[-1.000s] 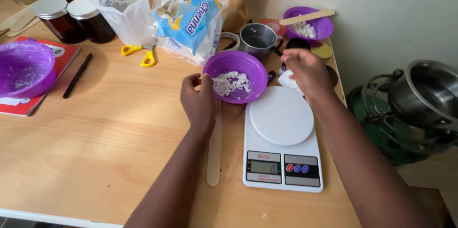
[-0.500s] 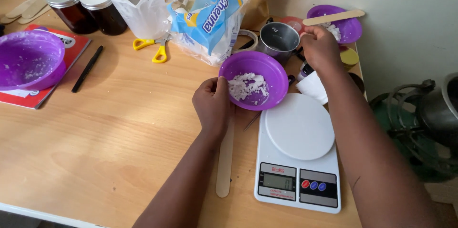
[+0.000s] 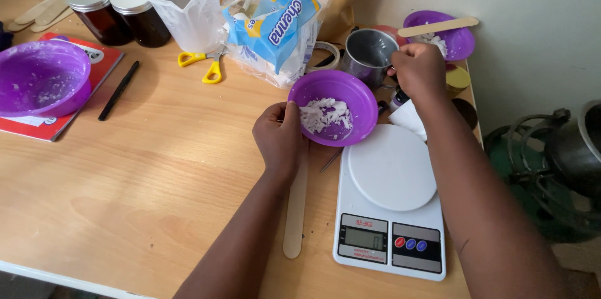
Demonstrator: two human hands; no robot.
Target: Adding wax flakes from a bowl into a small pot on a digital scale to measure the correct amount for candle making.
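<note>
- While the left hand [image 3: 280,139] holds the near rim of a small purple bowl [image 3: 333,107], its fingers are curled tight on that rim, with the thumb on top.
- Inside the bowl, just past the left fingertips, sits a heap of white crumbly bits [image 3: 325,116].
- Past the bowl, the right hand [image 3: 418,69] is closed in a fist right next to a small metal cup [image 3: 369,52]. Its fingers are squeezed together, and it looks like they pinch the cup's handle, but it is hard to be sure.
- Below the right wrist lies a white kitchen scale [image 3: 390,202] with a round plate on top. The bowl hangs just over the far left edge of the scale.
- Under the left wrist, a flat wooden stick [image 3: 294,211] lies on the wooden table [image 3: 138,174].
- Behind the right hand, another purple bowl [image 3: 446,35] has a wooden stick across it.
- Far from the left fingers, on the left, sits a big purple bowl [image 3: 39,79] on a red book [image 3: 59,102], with a black pen [image 3: 118,91] beside it.
- Beyond the left fingers are yellow scissors [image 3: 203,64], a see-through jug [image 3: 181,2], dark jars [image 3: 116,11] and a plastic bag of blue and white packs [image 3: 272,27].
</note>
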